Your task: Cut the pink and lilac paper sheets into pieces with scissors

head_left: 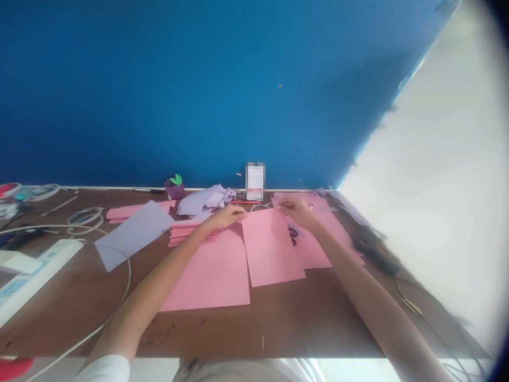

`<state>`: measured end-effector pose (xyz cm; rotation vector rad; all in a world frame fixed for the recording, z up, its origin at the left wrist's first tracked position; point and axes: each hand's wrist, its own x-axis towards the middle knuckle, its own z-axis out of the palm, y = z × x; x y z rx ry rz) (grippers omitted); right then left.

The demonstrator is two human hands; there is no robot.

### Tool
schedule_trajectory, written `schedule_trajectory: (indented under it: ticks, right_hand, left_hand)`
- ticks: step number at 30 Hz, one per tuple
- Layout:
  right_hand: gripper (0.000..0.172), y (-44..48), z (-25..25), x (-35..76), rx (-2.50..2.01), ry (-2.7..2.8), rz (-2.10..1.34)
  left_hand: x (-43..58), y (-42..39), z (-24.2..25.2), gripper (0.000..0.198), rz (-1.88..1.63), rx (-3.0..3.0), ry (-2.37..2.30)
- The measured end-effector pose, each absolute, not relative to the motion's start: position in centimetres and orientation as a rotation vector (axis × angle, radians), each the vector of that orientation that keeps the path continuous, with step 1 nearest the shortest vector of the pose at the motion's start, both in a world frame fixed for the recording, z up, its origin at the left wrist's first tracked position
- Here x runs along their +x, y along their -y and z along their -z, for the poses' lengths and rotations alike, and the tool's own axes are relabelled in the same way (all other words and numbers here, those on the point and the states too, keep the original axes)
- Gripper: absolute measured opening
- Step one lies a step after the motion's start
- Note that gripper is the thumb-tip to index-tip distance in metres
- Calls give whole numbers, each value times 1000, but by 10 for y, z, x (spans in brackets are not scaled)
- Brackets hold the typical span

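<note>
Blue wall (199, 90) rises behind a wooden surface (71, 302) strewn with paper; left hand (225, 217) and right hand (296, 209), fingers (242, 213) narrow, sit at the top corners of a pink paper sheet (270, 249) mid-surface, any grip unclear

On the desk (79, 313) before me, the middle sheet (270, 249) overlaps the right sheet (314, 244), with the left sheet (207, 276) just beside it, folded paper strips (186, 233) behind that, crumpled paper (204, 200) farther back by the wall (159, 95), and plastic hoops (85, 220) and a power strip (40, 276) to my left.
</note>
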<state>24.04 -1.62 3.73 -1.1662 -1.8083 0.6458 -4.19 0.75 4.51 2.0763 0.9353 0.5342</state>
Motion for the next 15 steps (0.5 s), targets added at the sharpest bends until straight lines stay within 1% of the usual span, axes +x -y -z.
schedule_trajectory:
  ticks: [7,15]
  right_hand:
    - [20,17,-37,238,-1190,1840,-657]
    - [22,15,-35,240,-1166,1895,-677]
  left_hand:
    - [-42,-7,-44,33,-592,2171,-976]
    - [-46,-13,-35,33,-475,2119,-947]
